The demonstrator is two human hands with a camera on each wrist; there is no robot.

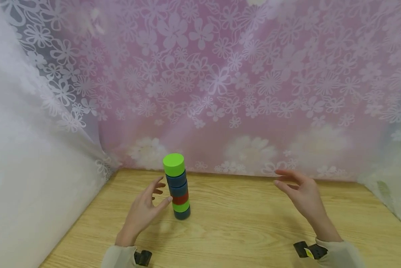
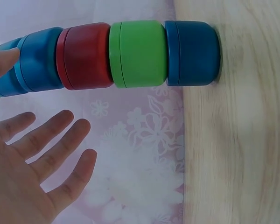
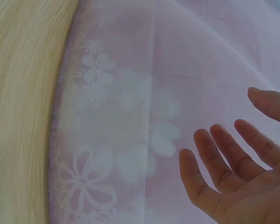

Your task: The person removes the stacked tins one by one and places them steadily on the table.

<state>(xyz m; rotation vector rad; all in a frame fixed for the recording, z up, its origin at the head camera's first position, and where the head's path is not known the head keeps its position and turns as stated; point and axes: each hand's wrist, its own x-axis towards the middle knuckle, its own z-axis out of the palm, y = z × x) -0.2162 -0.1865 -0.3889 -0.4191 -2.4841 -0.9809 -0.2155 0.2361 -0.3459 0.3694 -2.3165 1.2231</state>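
Note:
A tower of several small round lidded tins stands upright on the wooden table, left of the middle in the head view. From the top it runs bright green, dark blue, another blue, red, green and a blue tin at the base. Just left of the tower is my left hand, its fingers spread and gripping nothing; whether the thumb touches a tin I cannot tell. My right hand hovers well to the right, fingers loosely bent and holding nothing, apart from the tins.
Behind the wooden table hangs a pink curtain with white flowers, meeting its back edge. White sheeting closes off the left side, and pale cloth hangs on the right. Dark bands sit on both wrists.

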